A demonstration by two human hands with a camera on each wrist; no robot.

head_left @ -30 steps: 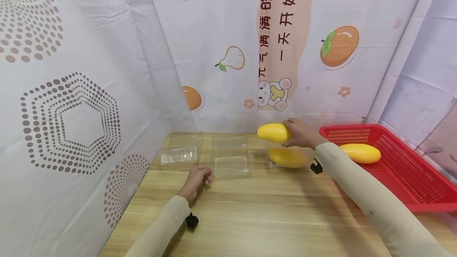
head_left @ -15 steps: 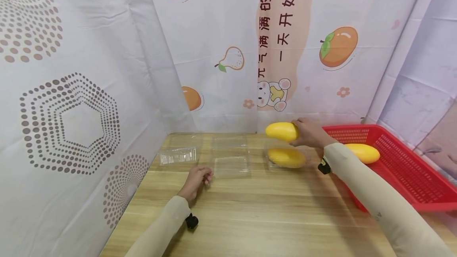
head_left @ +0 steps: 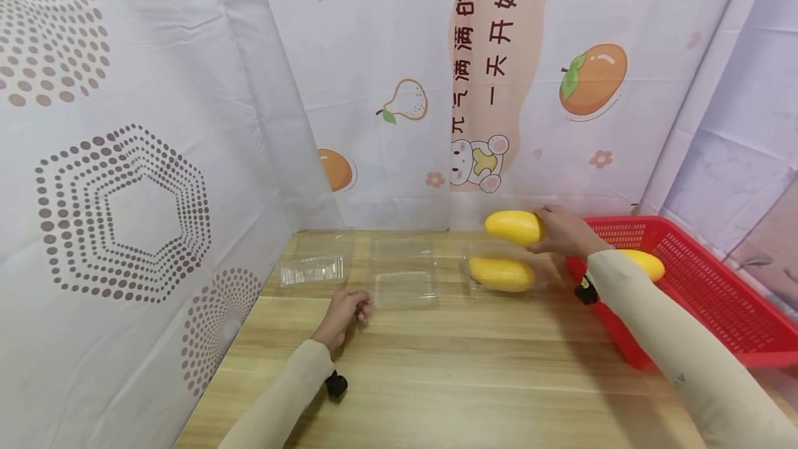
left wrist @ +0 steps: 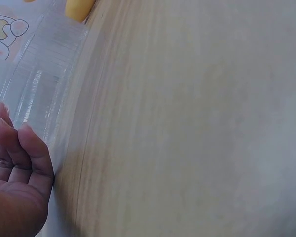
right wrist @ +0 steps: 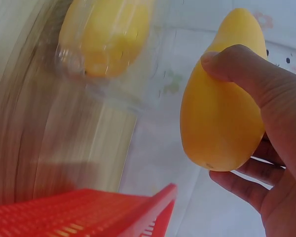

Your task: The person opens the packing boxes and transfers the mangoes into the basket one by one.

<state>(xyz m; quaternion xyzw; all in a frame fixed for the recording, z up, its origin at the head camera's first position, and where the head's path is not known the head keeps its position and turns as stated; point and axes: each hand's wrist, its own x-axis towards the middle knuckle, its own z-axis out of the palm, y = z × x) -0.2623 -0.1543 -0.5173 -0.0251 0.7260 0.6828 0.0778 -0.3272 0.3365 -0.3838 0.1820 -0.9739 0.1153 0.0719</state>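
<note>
My right hand (head_left: 564,232) grips a smooth yellow mango (head_left: 514,227), thumb on one side and fingers round the other, as the right wrist view shows. It hangs above the back of a clear plastic box (head_left: 541,276) in which a second mango (head_left: 501,274) lies. My left hand (head_left: 343,315) rests on the wooden table, its fingers loosely curled with nothing in them. Just beyond its fingertips stands another clear box (head_left: 404,302), which has nothing inside. A third clear box (head_left: 312,272) is at the back left.
On the right stands a red perforated plastic basket (head_left: 717,359) with a mango (head_left: 645,263) inside, partly behind my right sleeve. Printed curtains (head_left: 386,33) close off the back and left of the table (head_left: 436,380).
My right hand has moved to the right with its mango, from above the right box's left side toward the red basket. The left hand has stayed where it was.
</note>
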